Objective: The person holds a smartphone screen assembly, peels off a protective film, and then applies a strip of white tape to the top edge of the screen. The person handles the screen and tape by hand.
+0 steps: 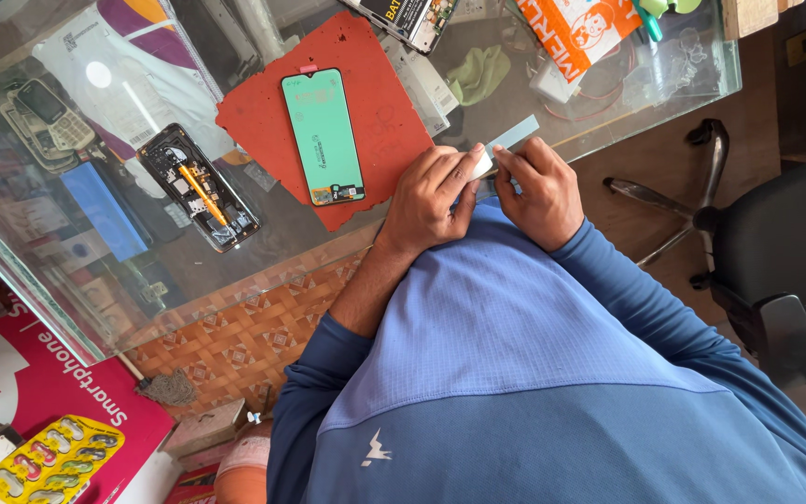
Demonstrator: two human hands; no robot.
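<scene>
Beside red mat [380,121]: opened phone [200,187]

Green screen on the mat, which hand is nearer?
Left. The left hand lies beside the screen at the mat's edge; the right hand is beyond it. Both pinch a pale strip.

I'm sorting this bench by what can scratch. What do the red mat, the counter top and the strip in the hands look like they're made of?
Red mat: probably rubber or felt, matte with ragged, torn edges. Counter top: clear glass, glossy; the items beneath show through. Strip: thin, pale blue, likely plastic film or tape, pinched between the left hand and right hand; its exact material is unclear.
</scene>
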